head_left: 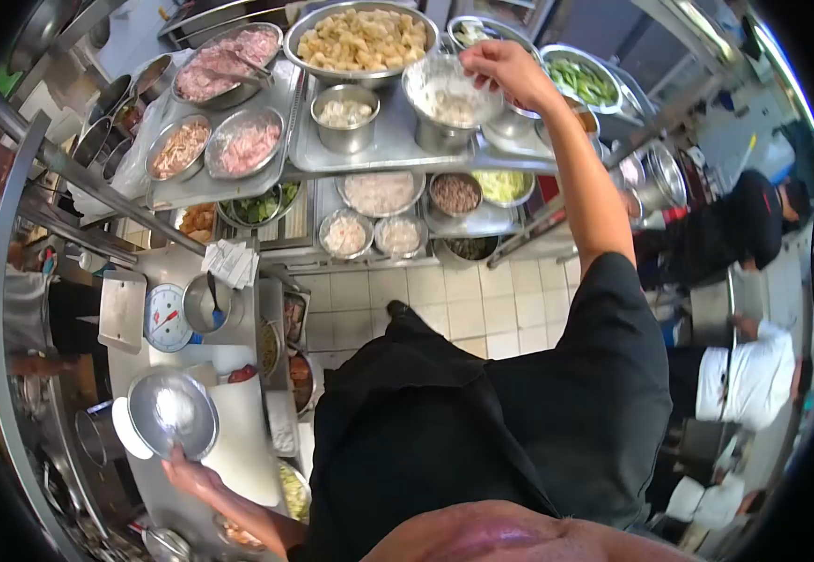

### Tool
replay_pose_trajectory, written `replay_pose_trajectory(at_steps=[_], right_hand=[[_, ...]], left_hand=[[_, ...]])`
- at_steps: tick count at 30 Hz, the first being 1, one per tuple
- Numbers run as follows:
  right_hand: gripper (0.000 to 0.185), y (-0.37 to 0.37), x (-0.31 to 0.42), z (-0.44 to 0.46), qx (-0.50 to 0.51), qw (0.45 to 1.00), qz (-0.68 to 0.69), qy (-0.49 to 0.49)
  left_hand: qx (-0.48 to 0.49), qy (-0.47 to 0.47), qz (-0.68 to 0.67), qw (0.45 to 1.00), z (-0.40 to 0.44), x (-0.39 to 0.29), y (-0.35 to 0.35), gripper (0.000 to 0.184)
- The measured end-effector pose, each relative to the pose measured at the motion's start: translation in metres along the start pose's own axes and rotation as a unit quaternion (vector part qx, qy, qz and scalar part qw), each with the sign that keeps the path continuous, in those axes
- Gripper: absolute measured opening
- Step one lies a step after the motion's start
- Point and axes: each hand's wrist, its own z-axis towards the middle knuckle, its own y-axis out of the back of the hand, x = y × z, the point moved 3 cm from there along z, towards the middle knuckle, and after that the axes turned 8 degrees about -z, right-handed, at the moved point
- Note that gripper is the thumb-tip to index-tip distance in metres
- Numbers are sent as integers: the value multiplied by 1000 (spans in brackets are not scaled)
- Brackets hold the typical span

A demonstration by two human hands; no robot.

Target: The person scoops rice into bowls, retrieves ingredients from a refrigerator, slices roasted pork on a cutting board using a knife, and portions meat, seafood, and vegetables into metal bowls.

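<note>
My left hand grips the near rim of a metal bowl with white powder in it, above the counter at the left. At the top right, my right hand is closed, with fingers bent together over the right side of a cloudy, see-through bowl or cover. What its fingertips pinch is too small to tell. Beneath the cloudy piece is a metal pot. A smaller pot with pale contents stands to its left, and a large bowl of yellowish chunks lies behind.
Bowls of pink meat and green vegetables share the upper shelf. More filled bowls sit below. A scale and cutting board are on the left counter. Metal shelf posts flank me. Other people stand at the right.
</note>
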Motion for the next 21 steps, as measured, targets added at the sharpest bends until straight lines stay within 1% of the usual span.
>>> replay_pose_trajectory(at_steps=[1,3,4,5,7,9,10,11,13,14,17,20,21], right_hand=[[25,6,-13,42,1,1000,-20,6],[29,4,-44,128,22,995,-72,63],[31,-5,-59,169,32,991,-96,93],[32,-15,-71,209,6,976,-165,145],[34,-44,-89,269,-52,923,-291,246],[43,-74,-104,304,18,935,-291,203],[48,-82,-101,316,52,938,-291,179],[50,-84,-99,325,36,938,-307,158],[53,-79,-83,309,5,935,-337,107],[57,-73,-72,299,22,937,-333,105],[53,-78,-92,301,40,928,-342,141],[42,-84,-107,305,5,944,-287,166],[39,-84,-104,306,39,959,-240,142]], left_hand=[[14,-2,-25,1000,-7,0,-28,30],[75,30,-44,996,-21,4,-87,31],[89,36,-51,994,-35,1,-120,30],[104,41,-59,992,-50,-4,-154,30],[129,63,-78,987,-73,-4,-209,26],[155,83,-88,981,-88,9,-246,23],[169,73,-122,975,-95,14,-262,23],[167,92,-124,974,-104,15,-273,21],[172,100,-130,971,-109,29,-284,18],[175,99,-123,972,-112,30,-288,18],[189,97,-100,972,-115,31,-304,16],[209,82,-71,972,-110,17,-335,17],[216,78,-70,971,-110,10,-348,17]])
